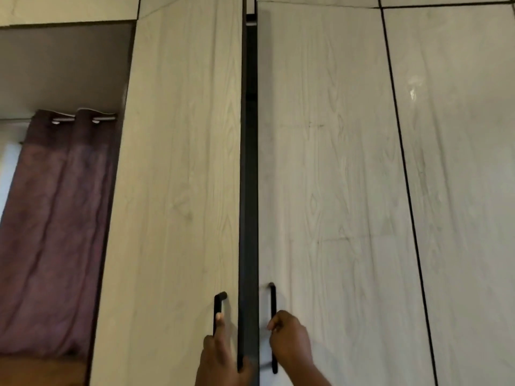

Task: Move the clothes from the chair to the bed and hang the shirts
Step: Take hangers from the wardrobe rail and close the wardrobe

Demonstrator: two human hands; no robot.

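Two hands grip black wardrobe handles (doors slightly ajar): left hand [220,355] on the left handle [218,310], right hand [289,339] on the right handle [273,302].

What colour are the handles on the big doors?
Black handles, seen in the head view.

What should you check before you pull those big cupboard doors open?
1. Left hand on the left handle: ok, fingers lie along the bar and wrap the door edge.
2. Right hand on the right handle: ok, fingers curl around it.
3. Doors free to swing: ok, the left door and the right door already stand apart with a dark gap between them.
4. Curtain clear of the left door: ok, it hangs off to the side.
5. Room inside for shirts: cannot tell, the gap is too dark.
6. Shirts within reach: cannot tell, none in view.
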